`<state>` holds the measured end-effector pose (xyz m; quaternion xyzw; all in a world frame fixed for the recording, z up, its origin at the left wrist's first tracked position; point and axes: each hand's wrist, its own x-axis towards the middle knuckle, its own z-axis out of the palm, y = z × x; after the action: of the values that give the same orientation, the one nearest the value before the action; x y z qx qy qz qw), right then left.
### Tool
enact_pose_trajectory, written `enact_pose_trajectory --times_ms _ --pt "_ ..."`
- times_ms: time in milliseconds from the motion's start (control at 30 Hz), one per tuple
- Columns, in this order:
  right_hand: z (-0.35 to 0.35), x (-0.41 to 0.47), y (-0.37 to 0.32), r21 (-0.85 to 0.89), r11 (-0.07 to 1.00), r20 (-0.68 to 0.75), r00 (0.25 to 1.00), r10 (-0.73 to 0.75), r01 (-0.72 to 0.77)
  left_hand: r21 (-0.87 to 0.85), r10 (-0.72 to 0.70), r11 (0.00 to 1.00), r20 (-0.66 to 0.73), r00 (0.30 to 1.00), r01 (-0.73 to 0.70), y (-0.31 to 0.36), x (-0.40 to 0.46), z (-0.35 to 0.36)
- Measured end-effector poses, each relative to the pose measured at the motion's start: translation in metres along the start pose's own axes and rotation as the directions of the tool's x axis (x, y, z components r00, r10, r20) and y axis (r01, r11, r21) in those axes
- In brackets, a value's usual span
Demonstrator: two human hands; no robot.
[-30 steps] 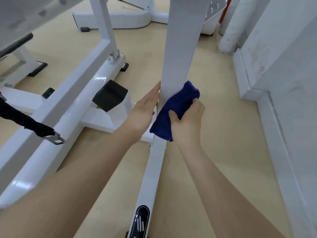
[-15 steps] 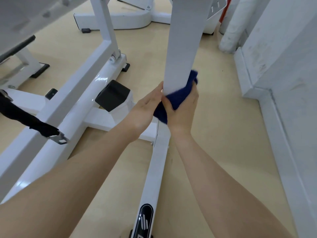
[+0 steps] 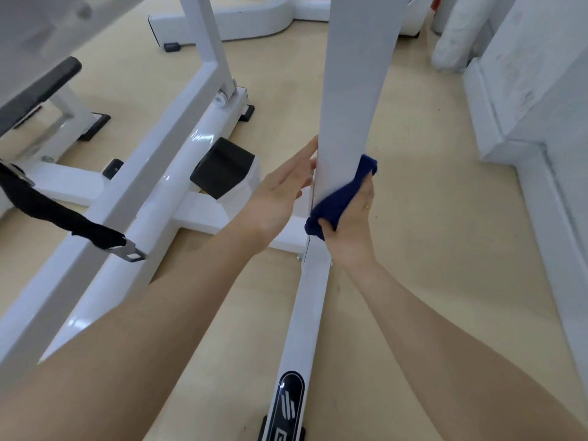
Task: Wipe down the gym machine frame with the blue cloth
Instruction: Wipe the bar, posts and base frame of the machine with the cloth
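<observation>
Right hand point(image 3: 348, 224) grip clamped on the cloth point(image 3: 342, 194), bunched against the post point(image 3: 350, 122) at 3 o'clock. Left hand point(image 3: 280, 195) flat, fingers straight, bracing at 9. Cloth's soft and light; post looks rigid, glossy, probably slick, so I'd keep it wadded in the palm.

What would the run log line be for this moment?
stage: wiping upright | right hand: grips blue cloth against white post | left hand: open, fingers on post's left edge | base rail: untouched
</observation>
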<state>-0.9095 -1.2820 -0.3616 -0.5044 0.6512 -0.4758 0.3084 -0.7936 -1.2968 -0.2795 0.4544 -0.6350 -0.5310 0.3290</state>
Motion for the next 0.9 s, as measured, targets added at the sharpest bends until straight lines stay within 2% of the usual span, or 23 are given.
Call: enact_pose_trajectory --times_ms 67,200,233,300,333,433,467,533,600,700,767,833,900 --pt "-0.001 -0.002 -0.003 0.001 1.0 -0.043 0.999 0.022 -0.022 -0.015 0.042 0.999 -0.009 0.999 -0.042 -0.005 0.0 -0.001" --pt "-0.007 0.002 -0.037 0.027 0.979 -0.25 0.95 -0.188 0.201 -0.099 0.066 0.992 -0.09 0.994 -0.074 -0.023 0.003 0.001" --pt "-0.01 0.006 -0.042 0.013 0.967 -0.281 0.929 -0.242 0.255 -0.104 0.063 0.992 -0.112 0.992 -0.075 -0.028 0.004 0.001" --pt "-0.009 0.013 -0.036 0.001 0.962 -0.278 0.924 -0.263 0.274 -0.092 0.046 0.994 -0.126 0.991 -0.058 -0.035 0.006 0.004" --pt "-0.005 0.013 -0.024 0.009 0.973 -0.239 0.946 -0.22 0.229 -0.091 0.031 0.995 -0.112 0.993 -0.041 -0.038 0.006 0.005" --pt "0.012 -0.002 0.029 0.104 0.994 -0.046 0.998 0.043 -0.038 -0.057 0.017 0.998 -0.051 0.999 -0.02 -0.046 0.005 0.008" --pt "0.017 -0.006 0.043 0.098 0.988 -0.015 0.993 0.118 -0.116 -0.037 0.014 0.999 -0.033 0.999 -0.016 -0.047 0.004 0.009" --pt "0.022 -0.007 0.052 0.08 0.98 -0.025 0.983 0.184 -0.181 -0.036 0.009 0.999 -0.016 1.0 -0.01 -0.048 0.004 0.011" --pt "0.022 -0.005 0.041 0.106 0.983 -0.101 0.982 0.16 -0.149 -0.063 -0.011 0.998 -0.045 0.999 0.008 -0.049 0.003 0.012" --pt "0.019 -0.004 0.02 0.153 0.988 -0.205 0.979 0.006 0.026 -0.081 -0.073 0.995 -0.16 0.984 0.06 -0.059 0.008 0.012" --pt "0.021 -0.004 0.024 0.242 0.97 -0.19 0.982 0.023 0.024 -0.117 -0.141 0.986 -0.205 0.969 0.119 -0.068 0.013 0.013" --pt "0.028 -0.005 0.042 0.385 0.911 -0.102 0.975 0.199 -0.146 -0.121 -0.188 0.978 -0.16 0.969 0.17 -0.074 0.014 0.015" --pt "0.029 -0.009 0.063 0.408 0.845 0.063 0.934 0.352 -0.346 -0.103 -0.187 0.979 -0.105 0.977 0.176 -0.075 0.01 0.019"
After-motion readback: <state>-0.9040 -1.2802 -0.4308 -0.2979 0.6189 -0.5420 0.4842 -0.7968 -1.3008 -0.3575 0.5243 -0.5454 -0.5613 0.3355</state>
